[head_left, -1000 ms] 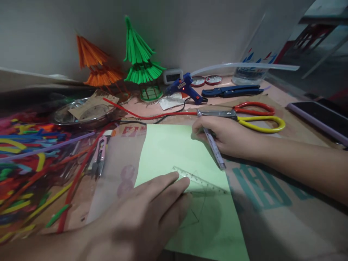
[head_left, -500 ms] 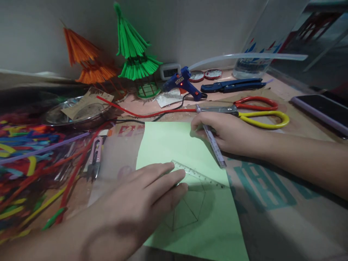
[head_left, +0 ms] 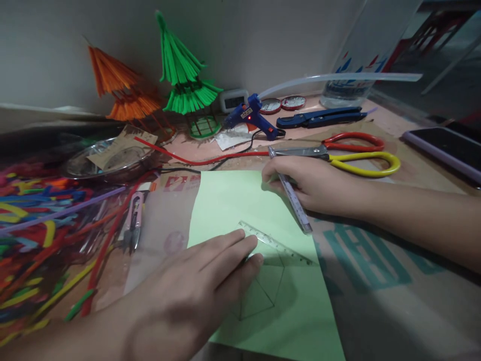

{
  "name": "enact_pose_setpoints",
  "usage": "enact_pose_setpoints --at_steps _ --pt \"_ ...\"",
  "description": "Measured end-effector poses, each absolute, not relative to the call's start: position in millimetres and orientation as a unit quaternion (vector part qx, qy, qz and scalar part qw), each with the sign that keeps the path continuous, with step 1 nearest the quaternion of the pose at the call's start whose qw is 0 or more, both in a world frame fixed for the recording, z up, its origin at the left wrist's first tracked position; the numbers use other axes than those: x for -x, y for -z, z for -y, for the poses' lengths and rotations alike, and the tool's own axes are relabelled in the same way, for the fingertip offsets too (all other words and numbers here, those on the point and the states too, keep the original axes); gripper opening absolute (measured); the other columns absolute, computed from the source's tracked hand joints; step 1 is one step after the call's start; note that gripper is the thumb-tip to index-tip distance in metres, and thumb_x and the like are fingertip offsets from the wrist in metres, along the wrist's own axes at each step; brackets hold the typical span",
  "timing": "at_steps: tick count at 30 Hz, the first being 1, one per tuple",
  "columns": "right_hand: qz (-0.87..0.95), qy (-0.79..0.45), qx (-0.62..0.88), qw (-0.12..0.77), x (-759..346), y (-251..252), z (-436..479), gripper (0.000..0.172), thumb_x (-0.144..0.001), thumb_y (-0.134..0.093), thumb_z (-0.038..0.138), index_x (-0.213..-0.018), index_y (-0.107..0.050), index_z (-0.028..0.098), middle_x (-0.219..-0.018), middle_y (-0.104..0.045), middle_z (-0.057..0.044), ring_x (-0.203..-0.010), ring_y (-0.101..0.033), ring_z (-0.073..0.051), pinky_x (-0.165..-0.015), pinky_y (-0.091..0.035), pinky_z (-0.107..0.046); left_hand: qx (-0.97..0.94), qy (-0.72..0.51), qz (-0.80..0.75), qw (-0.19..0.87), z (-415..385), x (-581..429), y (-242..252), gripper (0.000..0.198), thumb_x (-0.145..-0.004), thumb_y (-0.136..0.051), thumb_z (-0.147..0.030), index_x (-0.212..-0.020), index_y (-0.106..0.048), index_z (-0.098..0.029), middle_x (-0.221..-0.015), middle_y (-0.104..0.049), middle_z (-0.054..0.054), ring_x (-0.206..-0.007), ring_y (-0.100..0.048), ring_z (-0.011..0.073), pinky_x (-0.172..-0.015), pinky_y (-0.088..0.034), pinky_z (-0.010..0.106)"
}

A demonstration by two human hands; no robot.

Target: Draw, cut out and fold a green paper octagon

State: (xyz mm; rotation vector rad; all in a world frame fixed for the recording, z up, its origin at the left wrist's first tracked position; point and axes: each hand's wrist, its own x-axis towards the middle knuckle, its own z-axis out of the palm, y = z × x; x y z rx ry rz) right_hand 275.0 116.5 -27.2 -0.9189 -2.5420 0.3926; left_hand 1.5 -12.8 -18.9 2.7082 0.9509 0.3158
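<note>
A light green sheet of paper lies in front of me, with a many-sided figure and lines drawn on it. Across it slants a clear ruler. My left hand is laid over the paper with fingers stretched out, fingertips resting on the ruler's left part and hiding some of the drawing. Closed around a pale purple patterned pen, my right hand rests at the paper's upper right edge. The pen lies slantwise in the fingers.
Behind the paper are red-and-yellow-handled scissors, a blue glue gun and blue pliers-like cutters. Green and orange pipe-cleaner towers stand by the wall. Pipe cleaners, a metal dish and pink snips lie left; a phone lies right.
The view has shifted slightly. My left fingers have moved a little to the right on the ruler; my right hand with the pen stays nearly in place.
</note>
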Motion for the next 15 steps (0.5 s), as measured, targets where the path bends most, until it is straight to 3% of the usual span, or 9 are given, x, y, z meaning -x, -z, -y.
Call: enact_pose_setpoints --at_steps 3,9,15 --pt "0.912 -0.141 0.331 0.197 -276 27 -117 0.019 -0.093 -0.055 0.02 -0.11 -0.063 0.023 -0.106 -0.073 -0.005 -0.093 -0.068 -0.024 -0.077 -0.047 -0.032 -0.945 -0.094 -0.298 0.098 13 4 20 0.062 -0.1 -0.044 -0.019 -0.162 -0.036 -0.025 -0.163 -0.048 0.004 -0.147 -0.05 0.0262 -0.118 -0.047 0.038" --pt "0.909 -0.15 0.347 0.179 -276 26 -117 0.018 -0.093 -0.055 0.023 -0.109 -0.063 0.025 -0.104 -0.073 -0.004 -0.092 -0.068 -0.025 -0.075 -0.047 -0.033 -0.953 -0.058 -0.283 0.093 13 7 22 0.06 -0.104 -0.049 -0.031 -0.161 -0.037 -0.021 -0.168 -0.04 0.007 -0.152 -0.041 0.0287 -0.123 -0.041 0.04" --pt "0.91 -0.149 0.338 0.186 -277 28 -117 0.02 -0.092 -0.056 0.021 -0.109 -0.064 0.025 -0.101 -0.073 -0.003 -0.089 -0.068 -0.023 -0.074 -0.045 -0.03 -0.946 -0.057 -0.293 0.128 13 6 11 0.058 -0.103 -0.051 -0.033 -0.16 -0.042 -0.024 -0.165 -0.046 0.005 -0.15 -0.045 0.0276 -0.124 -0.04 0.038"
